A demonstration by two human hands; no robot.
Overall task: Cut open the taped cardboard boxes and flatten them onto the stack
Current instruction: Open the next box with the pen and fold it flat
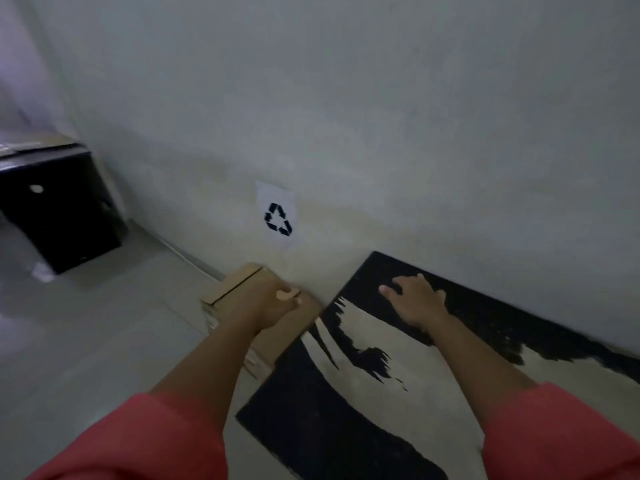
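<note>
A flattened black-and-white cardboard sheet [363, 393] lies on the floor against the wall. My right hand [414, 301] presses flat on its black far part, fingers spread. To its left sits a low stack of flattened brown cardboard [239, 282], partly under the sheet's edge. My left hand [277, 303] rests on that stack with its fingers curled. A small pale object [286, 294] shows at the fingers, too blurred to identify. Red sleeves cover both forearms.
A paper sign with a recycling symbol [278, 218] is stuck low on the white wall [381, 116] right behind the stack. A black box [59, 209] stands on the grey floor [104, 341] at the far left.
</note>
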